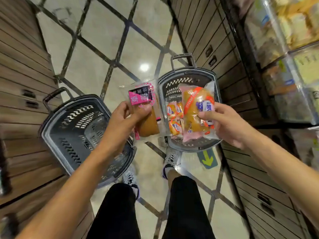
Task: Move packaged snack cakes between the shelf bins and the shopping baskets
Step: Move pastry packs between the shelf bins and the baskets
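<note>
My left hand grips pink-label cake pack. Right hand pinches orange cake pack above right basket. Packs light, soft, crinkly, slippery. Hold wrapper edge, no squashing.

Glossy beige tile floor w/ dark diagonal strips; wood-slat cabinets both sides.

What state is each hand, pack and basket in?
Left hand: grips pink-label pack, held up.
Right hand: grips orange-band pack, above right basket.
Left basket: on floor, no packs visible.
Right basket: on floor, holds small packs.
</note>
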